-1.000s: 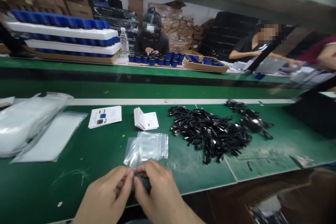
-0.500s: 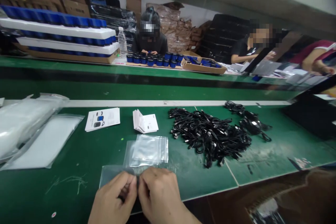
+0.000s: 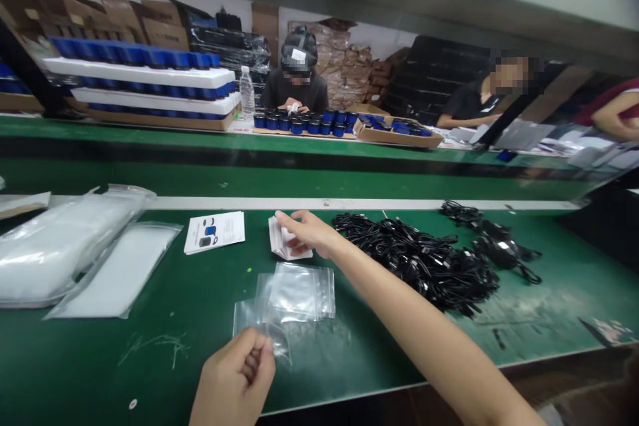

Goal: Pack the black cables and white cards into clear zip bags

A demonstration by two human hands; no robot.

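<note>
My left hand (image 3: 238, 373), low in the middle of the view, is closed on the edge of a clear plastic bag (image 3: 279, 339). The bag bulges a little to the right of the fingers. Just beyond it lie several flat clear zip bags (image 3: 304, 289), overlapping on the green table. My right hand (image 3: 310, 234) reaches forward over a small pile of folded white leaflets (image 3: 275, 239). Its fingers are spread at the pile and partly cover it; no leaflet is seen lifted. Left of that pile lies a flat stack of printed leaflets (image 3: 214, 233).
Black cables (image 3: 424, 259) are heaped on the right, with smaller bundles (image 3: 504, 246) beyond. Large packs of white bags (image 3: 64, 246) lie at left. Across a green ledge (image 3: 299, 176), blue jars (image 3: 312, 125) stand before a person (image 3: 294, 90); other people sit at right.
My right hand has left the bag edge, where both hands were together, and moved forward to the folded leaflets. My left hand keeps the bag. The view has shifted slightly.
</note>
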